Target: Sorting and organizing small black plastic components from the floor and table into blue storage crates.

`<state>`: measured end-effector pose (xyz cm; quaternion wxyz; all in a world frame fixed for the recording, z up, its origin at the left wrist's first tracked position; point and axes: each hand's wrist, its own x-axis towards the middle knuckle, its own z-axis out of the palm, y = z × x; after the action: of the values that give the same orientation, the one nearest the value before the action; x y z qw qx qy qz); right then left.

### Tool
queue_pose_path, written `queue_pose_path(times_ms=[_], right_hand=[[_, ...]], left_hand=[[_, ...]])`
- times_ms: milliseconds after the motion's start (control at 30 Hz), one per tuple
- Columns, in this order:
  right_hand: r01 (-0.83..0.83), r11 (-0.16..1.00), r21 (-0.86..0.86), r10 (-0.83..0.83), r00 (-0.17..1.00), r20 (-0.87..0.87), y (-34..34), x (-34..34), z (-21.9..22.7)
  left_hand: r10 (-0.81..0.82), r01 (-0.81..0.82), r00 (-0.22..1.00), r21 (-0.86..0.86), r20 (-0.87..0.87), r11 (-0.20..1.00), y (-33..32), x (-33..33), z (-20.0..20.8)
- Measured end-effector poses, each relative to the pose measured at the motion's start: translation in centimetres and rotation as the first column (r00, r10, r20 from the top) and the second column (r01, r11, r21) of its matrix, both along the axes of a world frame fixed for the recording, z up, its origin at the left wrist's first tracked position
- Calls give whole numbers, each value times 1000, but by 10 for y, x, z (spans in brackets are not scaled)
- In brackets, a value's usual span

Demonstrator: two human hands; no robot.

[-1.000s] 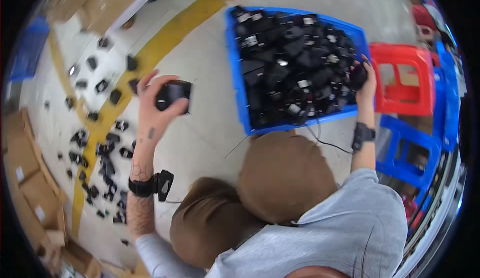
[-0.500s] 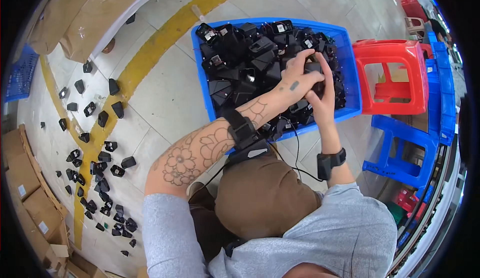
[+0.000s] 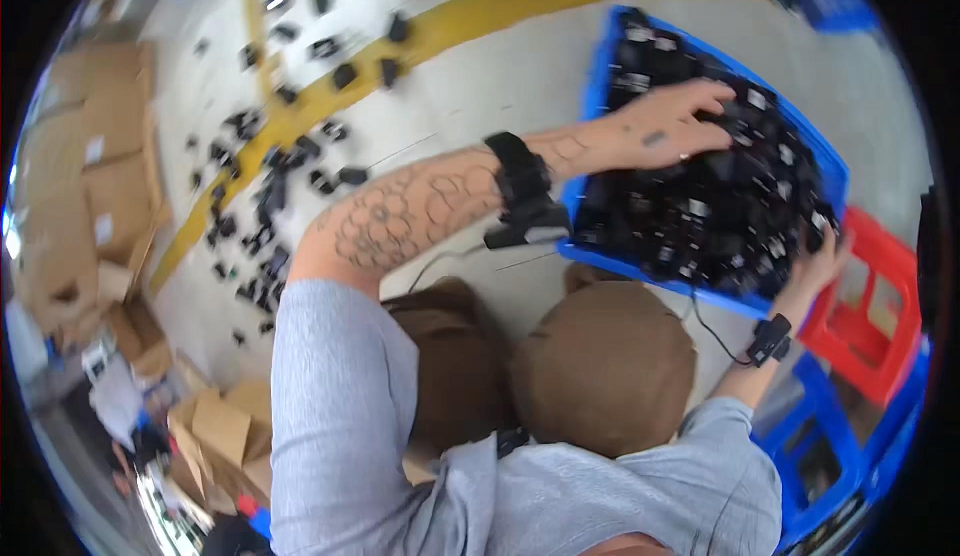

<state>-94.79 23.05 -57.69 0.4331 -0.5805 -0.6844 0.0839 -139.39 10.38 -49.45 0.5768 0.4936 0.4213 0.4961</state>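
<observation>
On my feed, the left hand (image 3: 672,131) spreads over black parts (image 3: 650,211), presumably heaped because the blue crate (image 3: 600,71) walls them in; apart, at its right edge, the right hand (image 3: 820,264), hold unclear.

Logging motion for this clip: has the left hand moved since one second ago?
Yes. Against the blue bin, the left hand went rightward, from outside its left wall to over the black parts inside.
</observation>
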Motion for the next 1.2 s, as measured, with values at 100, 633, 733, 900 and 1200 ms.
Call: queue_pose_path(times_ms=[100, 633, 733, 900, 1200], right_hand=[[138, 990, 6, -136, 972, 189, 12, -29, -7], [-19, 976, 217, -37, 967, 251, -46, -174, 96], [-97, 991, 96, 80, 981, 174, -78, -228, 110], [-421, 902, -95, 396, 895, -206, -100, -270, 109], [-733, 611, -299, 627, 679, -382, -134, -360, 74]], left_hand=[[472, -454, 862, 135, -183, 881, -63, -123, -57], [148, -859, -275, 312, -950, 407, -351, -236, -240], [273, -900, -307, 371, -912, 228, -389, -252, -244], [888, -994, 102, -72, -449, 77, -350, -234, -204], [483, -843, -224, 417, -847, 341, -333, -285, -239]])
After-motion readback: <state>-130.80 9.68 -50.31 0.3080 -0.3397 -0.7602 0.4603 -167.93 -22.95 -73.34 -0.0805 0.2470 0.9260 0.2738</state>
